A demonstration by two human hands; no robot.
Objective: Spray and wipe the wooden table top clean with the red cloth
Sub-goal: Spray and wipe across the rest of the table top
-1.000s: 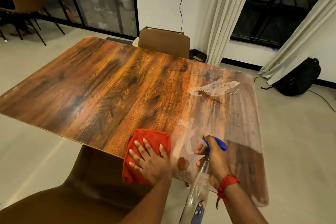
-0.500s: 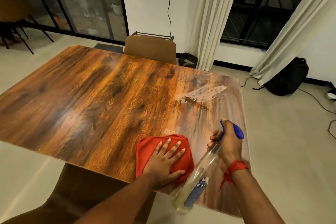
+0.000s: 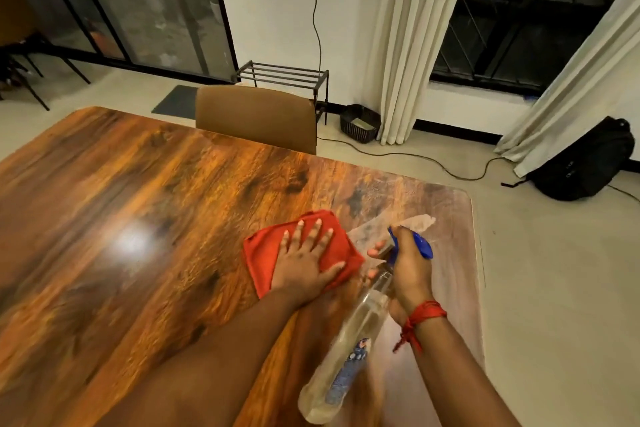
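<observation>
Head view — one red cloth [image 3: 266, 250] under flat left hand [image 3: 304, 262], one spray bottle [image 3: 353, 350] in right hand [image 3: 408, 274] grip.

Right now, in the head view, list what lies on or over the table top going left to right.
Glare patch → red cloth under the left hand → right hand gripping the spray bottle → whitish smeared patch → table's right edge.

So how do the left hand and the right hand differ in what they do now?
The left hand lies flat with spread fingers on the red cloth; the right hand is curled around the spray bottle. Only the right wrist wears a red thread. Both are over the wooden table.
</observation>
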